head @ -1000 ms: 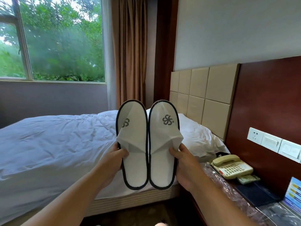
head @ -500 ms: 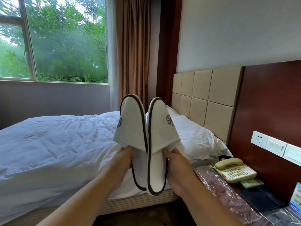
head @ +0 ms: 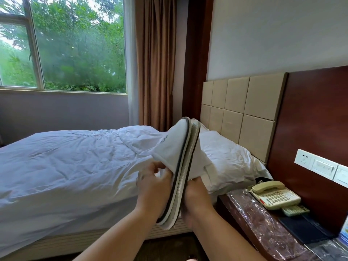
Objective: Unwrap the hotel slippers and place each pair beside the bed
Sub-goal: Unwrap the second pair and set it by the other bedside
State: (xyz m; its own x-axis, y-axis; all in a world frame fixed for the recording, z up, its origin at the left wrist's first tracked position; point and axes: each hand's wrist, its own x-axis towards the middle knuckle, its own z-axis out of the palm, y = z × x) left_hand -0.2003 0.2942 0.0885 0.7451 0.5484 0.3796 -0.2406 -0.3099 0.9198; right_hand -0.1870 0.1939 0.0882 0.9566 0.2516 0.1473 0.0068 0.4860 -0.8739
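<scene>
two white hotel slippers (head: 185,166) with dark trim stand sole to sole, toes up and leaning a little to the right. they are held in the air in front of the near side of the bed (head: 66,166), not yet on the floor. the left hand (head: 153,187) grips the left-hand slipper (head: 172,147), fingers curled at the mouth of its upper. the right hand (head: 195,194) grips the right-hand slipper (head: 200,161) from the other side, its fingers mostly hidden under the fabric. no wrapper shows on either, so unwrapping looks done for this pair. the likely trouble is that the soles are only pressed together: if one hand lets go while lowering, a thin slipper could slide free and land crooked or apart from its mate. a swing to the right could brush the telephone (head: 275,194) and the remote (head: 295,210) on the film-covered nightstand (head: 263,232), just beside the pillow (head: 226,157). as for containers, no bag, box or tray is in view; the toe pockets are the only hollows, and their insides cannot be seen.
</scene>
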